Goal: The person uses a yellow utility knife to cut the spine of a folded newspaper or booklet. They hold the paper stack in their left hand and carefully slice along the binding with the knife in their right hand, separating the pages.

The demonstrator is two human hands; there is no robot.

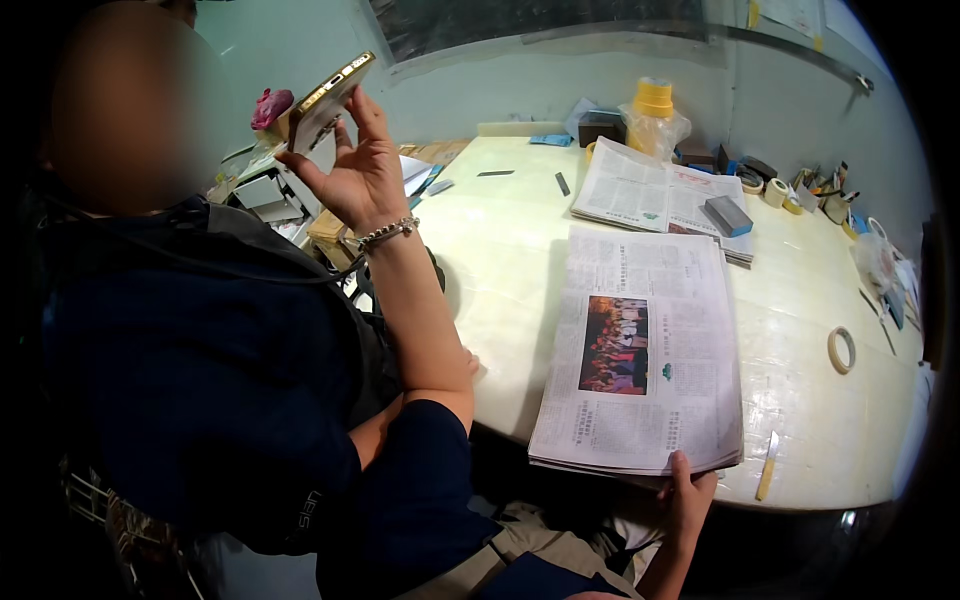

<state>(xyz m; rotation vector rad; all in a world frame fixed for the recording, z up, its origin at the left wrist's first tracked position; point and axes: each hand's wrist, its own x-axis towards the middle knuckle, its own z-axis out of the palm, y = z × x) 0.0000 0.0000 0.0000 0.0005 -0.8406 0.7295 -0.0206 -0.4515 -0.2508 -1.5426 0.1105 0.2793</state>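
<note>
My left hand is raised at the upper left, a beaded bracelet on its wrist. Between its thumb and fingers is a gold-edged smartphone, tilted, its port edge showing. Low in the picture, my right hand grips the near edge of a stack of newspapers. The thumb lies on top; the other fingers are mostly hidden beneath. On the top sheet is a colour photo of a group of people. The stack lies flat, reaching the table's near edge.
Close on my left stands another person in dark blue. The pale table holds a yellow-handled knife, a tape roll, more newspapers under a grey-blue block, and a bagged yellow container near the wall.
</note>
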